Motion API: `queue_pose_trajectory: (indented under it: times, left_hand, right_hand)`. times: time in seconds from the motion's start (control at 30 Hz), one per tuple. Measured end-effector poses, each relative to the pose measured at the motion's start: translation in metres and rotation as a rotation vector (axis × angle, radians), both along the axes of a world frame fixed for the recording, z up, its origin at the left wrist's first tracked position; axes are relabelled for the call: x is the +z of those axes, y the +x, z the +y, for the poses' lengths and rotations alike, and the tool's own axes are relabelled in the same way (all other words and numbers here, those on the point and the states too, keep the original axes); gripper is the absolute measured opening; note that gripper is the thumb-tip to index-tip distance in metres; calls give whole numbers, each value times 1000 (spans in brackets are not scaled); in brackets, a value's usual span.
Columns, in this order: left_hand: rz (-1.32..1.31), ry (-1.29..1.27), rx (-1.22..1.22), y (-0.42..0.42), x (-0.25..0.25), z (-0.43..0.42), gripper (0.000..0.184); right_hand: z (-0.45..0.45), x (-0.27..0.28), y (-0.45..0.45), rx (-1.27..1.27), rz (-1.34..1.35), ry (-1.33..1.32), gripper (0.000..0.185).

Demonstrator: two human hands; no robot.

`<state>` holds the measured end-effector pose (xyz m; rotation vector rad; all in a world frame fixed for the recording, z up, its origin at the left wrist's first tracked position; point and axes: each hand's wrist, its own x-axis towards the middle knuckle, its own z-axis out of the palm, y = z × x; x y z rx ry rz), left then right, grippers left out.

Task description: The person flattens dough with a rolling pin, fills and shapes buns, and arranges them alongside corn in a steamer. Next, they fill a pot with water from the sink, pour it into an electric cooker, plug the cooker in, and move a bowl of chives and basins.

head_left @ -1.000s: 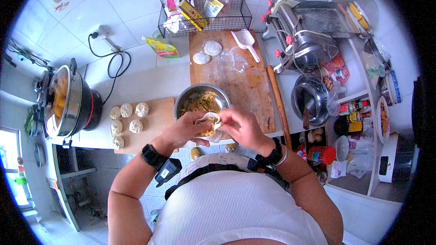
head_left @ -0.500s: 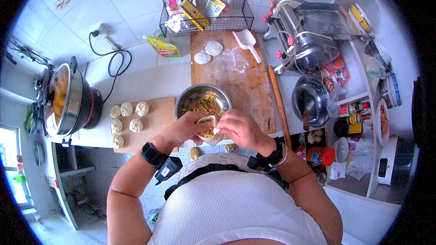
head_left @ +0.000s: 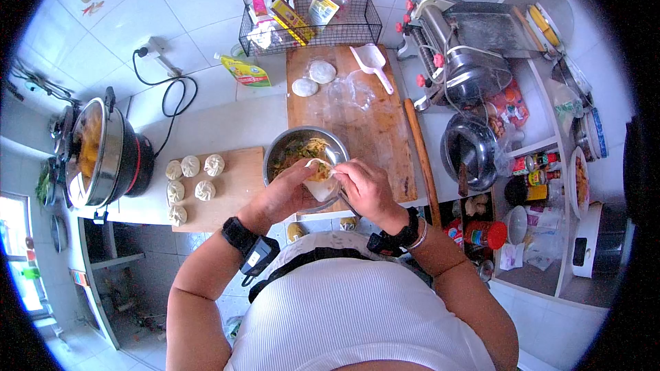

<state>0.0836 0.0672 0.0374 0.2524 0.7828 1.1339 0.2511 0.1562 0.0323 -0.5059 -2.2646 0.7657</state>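
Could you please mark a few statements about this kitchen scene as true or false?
1. Six pleated buns sit on the small board. True.
2. The white scoop lies inside the wire basket. False: it lies on the large board.
3. The rolling pin lies beside the large board. True.
4. Both hands are on the rolling pin. False: the left hand and right hand hold a filled wrapper at the near side of the metal bowl.
5. Two flat dough rounds lie on the large board. True.

Bright daylight, dark fisheye edges.
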Motion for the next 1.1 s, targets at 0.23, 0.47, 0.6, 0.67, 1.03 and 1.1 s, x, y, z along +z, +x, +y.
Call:
queue_pose_trajectory:
  times: [0.23,0.47,0.6,0.67,1.03,1.1]
  left_hand:
    - [114,19,-19,-4,1,-3,42]
    - [439,24,-139,-2,-1,-4,33]
    - [395,19,-133,2,0,-4,33]
    - [389,21,-145,1,5,-3,34]
    - [459,8,-133,2,3,-6,36]
    - [532,61,-223,0,2,-6,36]
  right_hand:
    - [-2,4,3,7,-21,18,12]
    - [7,7,4,316,-1,135,19]
    - [2,16,3,57,-41,-488,25]
    - [4,13,4,99,-42,-447,24]
    - [6,6,10,254,-129,323,17]
    - [6,14,5,207,-46,-7,19]
